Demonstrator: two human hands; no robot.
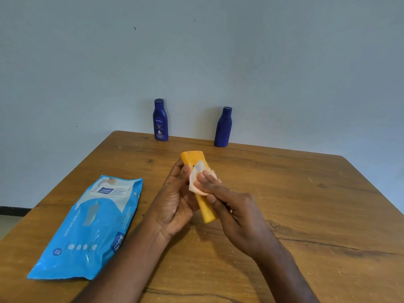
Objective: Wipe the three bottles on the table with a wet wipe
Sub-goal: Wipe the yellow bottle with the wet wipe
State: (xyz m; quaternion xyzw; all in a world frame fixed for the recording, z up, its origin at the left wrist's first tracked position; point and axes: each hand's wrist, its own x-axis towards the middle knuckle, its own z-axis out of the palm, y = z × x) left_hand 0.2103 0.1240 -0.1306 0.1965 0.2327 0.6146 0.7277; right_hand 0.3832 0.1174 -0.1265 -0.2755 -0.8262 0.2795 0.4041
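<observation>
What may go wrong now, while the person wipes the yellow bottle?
The yellow bottle is held tilted above the table by the left hand alone; wet from the wipe, it may slip from that grip. The right hand presses with straight fingers, so the wipe may slide off.

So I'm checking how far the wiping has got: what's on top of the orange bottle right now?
A white wet wipe lies on the orange bottle, pressed by the right hand. The left hand grips the bottle. The surface under the wipe is hidden.
</observation>
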